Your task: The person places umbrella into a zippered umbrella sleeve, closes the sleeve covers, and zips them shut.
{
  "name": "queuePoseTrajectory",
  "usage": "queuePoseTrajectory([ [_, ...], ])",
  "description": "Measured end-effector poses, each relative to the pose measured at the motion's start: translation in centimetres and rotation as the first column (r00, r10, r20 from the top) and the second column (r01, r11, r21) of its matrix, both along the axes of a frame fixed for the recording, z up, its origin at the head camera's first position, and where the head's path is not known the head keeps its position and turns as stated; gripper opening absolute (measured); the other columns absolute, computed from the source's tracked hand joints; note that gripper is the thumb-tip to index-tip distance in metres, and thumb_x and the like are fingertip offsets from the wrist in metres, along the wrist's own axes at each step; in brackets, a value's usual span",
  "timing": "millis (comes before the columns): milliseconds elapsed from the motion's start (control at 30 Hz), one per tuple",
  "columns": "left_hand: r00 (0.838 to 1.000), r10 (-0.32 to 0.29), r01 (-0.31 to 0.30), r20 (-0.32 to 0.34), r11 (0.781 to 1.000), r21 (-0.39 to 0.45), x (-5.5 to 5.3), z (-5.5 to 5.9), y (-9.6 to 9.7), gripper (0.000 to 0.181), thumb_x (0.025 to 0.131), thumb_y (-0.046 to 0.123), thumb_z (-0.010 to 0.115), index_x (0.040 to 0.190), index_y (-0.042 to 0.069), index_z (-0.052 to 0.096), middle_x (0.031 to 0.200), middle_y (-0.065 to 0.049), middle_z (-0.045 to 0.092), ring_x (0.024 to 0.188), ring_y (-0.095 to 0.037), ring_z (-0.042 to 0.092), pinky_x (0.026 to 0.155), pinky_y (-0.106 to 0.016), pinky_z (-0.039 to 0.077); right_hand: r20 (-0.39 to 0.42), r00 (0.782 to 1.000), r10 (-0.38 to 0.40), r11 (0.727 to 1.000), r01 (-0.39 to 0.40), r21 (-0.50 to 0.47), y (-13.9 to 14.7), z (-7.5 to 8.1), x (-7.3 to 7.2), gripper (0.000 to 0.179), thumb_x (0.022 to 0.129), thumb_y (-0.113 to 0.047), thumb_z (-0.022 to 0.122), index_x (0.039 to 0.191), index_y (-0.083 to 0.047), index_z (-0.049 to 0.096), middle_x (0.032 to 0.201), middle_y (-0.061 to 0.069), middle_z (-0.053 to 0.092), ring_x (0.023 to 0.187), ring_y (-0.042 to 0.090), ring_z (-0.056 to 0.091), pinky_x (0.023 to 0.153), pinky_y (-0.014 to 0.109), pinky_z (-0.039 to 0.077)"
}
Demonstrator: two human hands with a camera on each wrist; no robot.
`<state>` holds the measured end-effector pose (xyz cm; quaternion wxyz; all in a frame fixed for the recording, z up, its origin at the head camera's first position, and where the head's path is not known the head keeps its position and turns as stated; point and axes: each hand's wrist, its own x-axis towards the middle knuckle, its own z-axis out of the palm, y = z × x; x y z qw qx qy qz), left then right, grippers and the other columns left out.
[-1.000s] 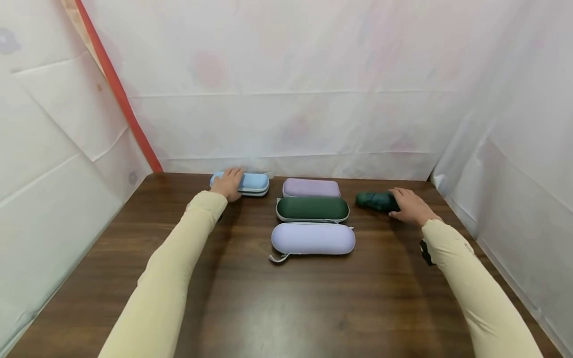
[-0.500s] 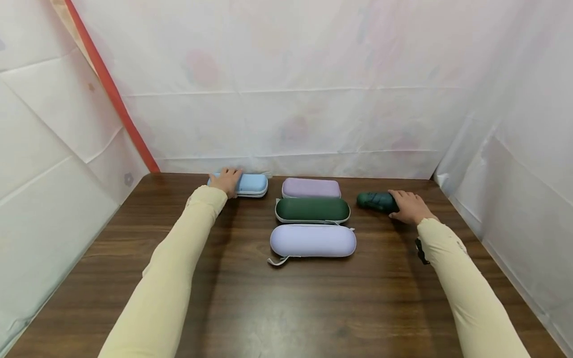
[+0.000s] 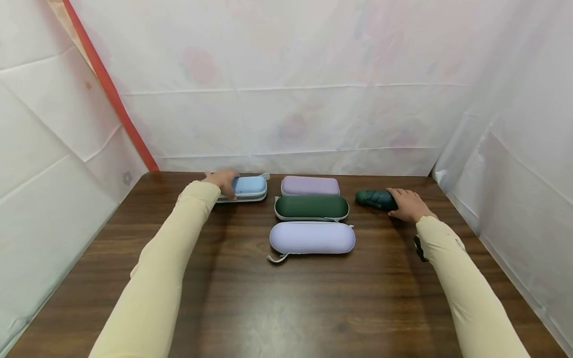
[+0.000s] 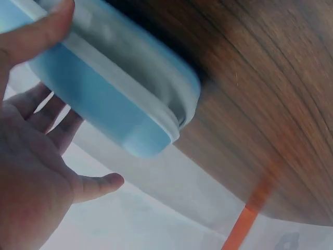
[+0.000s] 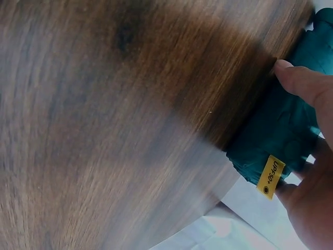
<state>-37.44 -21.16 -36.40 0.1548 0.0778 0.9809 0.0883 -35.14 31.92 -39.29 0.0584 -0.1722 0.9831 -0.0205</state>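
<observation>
At the back left of the table, my left hand [image 3: 222, 180] grips the left end of a light blue zip case [image 3: 251, 185]. The left wrist view has the thumb across the case [image 4: 106, 94] on one side and several fingers on the other; a gap shows between its two grey-edged halves. On the right, my right hand [image 3: 406, 205] holds the near end of a dark green folded umbrella [image 3: 372, 198] lying on the table. Thumb and fingers sit on opposite sides of the umbrella [image 5: 276, 125] in the right wrist view, where its yellow label reads UPF50+.
Between the hands lie a mauve case [image 3: 310, 185], a dark green case [image 3: 312, 207] and a lavender case [image 3: 312, 238] in a front-to-back row on the wooden table [image 3: 286, 308]. White sheeting [image 3: 286, 79] hangs behind and at both sides.
My left hand has shifted slightly left and turned, and the light blue case has come a little nearer with it. The right hand and the umbrella stay in place.
</observation>
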Motion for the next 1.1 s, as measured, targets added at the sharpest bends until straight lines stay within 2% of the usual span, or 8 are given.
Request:
queuePoseTrajectory([
  [200,0.999,-0.034,0.033,0.007,0.998,0.048,0.8,1.3,-0.3,0.076,0.078,0.025,0.077,0.141,-0.002,0.042,0.133,-0.023,0.051,0.117,-0.04,0.048,0.096,-0.074,0.009,-0.004,1.0,-0.003,1.0,0.003,0.001,0.0,-0.5,-0.6,0.075,0.087,-0.017,0.069,0.144,0.01,0.027,0.14,0.036,0.033,0.125,0.055,0.03,0.103,0.064,0.019],
  [433,0.995,-0.1,0.097,0.029,0.99,0.099,2.2,2.4,-0.1,0.074,0.081,0.03,0.075,0.14,-0.003,0.043,0.137,-0.022,0.047,0.118,-0.036,0.048,0.098,-0.067,0.019,-0.011,1.0,0.004,1.0,-0.005,-0.008,0.7,-0.7,-0.8,0.075,0.087,-0.017,0.068,0.143,0.01,0.027,0.14,0.037,0.032,0.124,0.056,0.029,0.102,0.065,0.019],
  [567,0.991,-0.131,0.127,0.025,0.984,0.129,3.5,4.0,0.2,0.075,0.082,0.032,0.074,0.14,-0.003,0.043,0.137,-0.022,0.048,0.117,-0.035,0.049,0.099,-0.062,0.027,-0.002,1.0,0.001,1.0,-0.001,-0.005,1.1,-0.5,-1.1,0.075,0.088,-0.018,0.067,0.143,0.011,0.026,0.141,0.037,0.03,0.125,0.057,0.028,0.102,0.066,0.018],
  [733,0.981,-0.195,0.188,0.01,0.956,0.223,5.3,6.0,0.4,0.075,0.082,0.032,0.073,0.139,-0.006,0.043,0.132,-0.025,0.051,0.111,-0.033,0.053,0.092,-0.049,0.041,0.013,1.0,-0.006,1.0,0.006,-0.006,1.4,0.0,-1.4,0.074,0.088,-0.017,0.066,0.143,0.011,0.025,0.14,0.038,0.029,0.125,0.057,0.026,0.102,0.066,0.017],
  [867,0.971,-0.237,0.224,0.007,0.928,0.298,6.2,7.2,0.3,0.071,0.085,0.028,0.071,0.14,-0.007,0.042,0.127,-0.024,0.054,0.112,-0.033,0.054,0.092,-0.048,0.043,0.017,1.0,-0.013,1.0,0.013,0.004,1.5,0.2,-1.6,0.074,0.089,-0.017,0.066,0.143,0.012,0.024,0.14,0.038,0.028,0.125,0.058,0.026,0.102,0.067,0.017],
  [1100,0.964,-0.266,0.25,0.002,0.908,0.336,7.2,8.6,0.6,0.07,0.085,0.027,0.072,0.14,-0.005,0.043,0.125,-0.021,0.057,0.11,-0.031,0.055,0.09,-0.048,0.044,0.029,0.999,-0.038,0.999,0.038,0.01,1.5,0.5,-1.4,0.074,0.089,-0.016,0.066,0.143,0.012,0.024,0.14,0.039,0.028,0.124,0.058,0.025,0.102,0.067,0.017],
])
